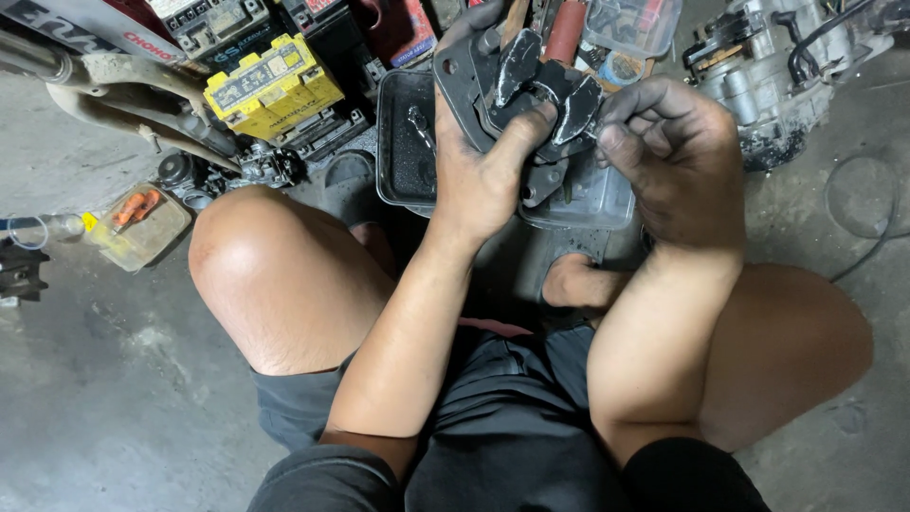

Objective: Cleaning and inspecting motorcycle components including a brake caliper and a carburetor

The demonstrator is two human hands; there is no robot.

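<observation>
A yellow battery (273, 87) sat far left among dark parts, with a bent pipe (123, 95) running nearer it on the left. A small clear tub (140, 228) holding orange bits lay on the floor at the left, beside the person's left knee (275, 275). A black metal tray (408, 142) with a wrench in it stood just beyond the hands, and a clear plastic box (588, 194) lay under them to the right. An engine block (777, 66) stood at the far right, a thin cable looping over the floor near it. Nothing came between the camera and the hands.

The left hand (479, 180) was closed around a grey metal bracket (526, 100), fingers behind it, the thumb pressed across its front. The bracket was held up over the tray and box, a little far of centre, with dark, worn pads on it. The right hand (678, 161) was curled, its fingertips pinching the bracket's right edge at one pad. Both hands were black with grease. The forearms rose from between the knees, elbows near the lap.

The person squatted in dark shorts on a grey, stained concrete floor (95, 379), with parts crowded along the far edge.
</observation>
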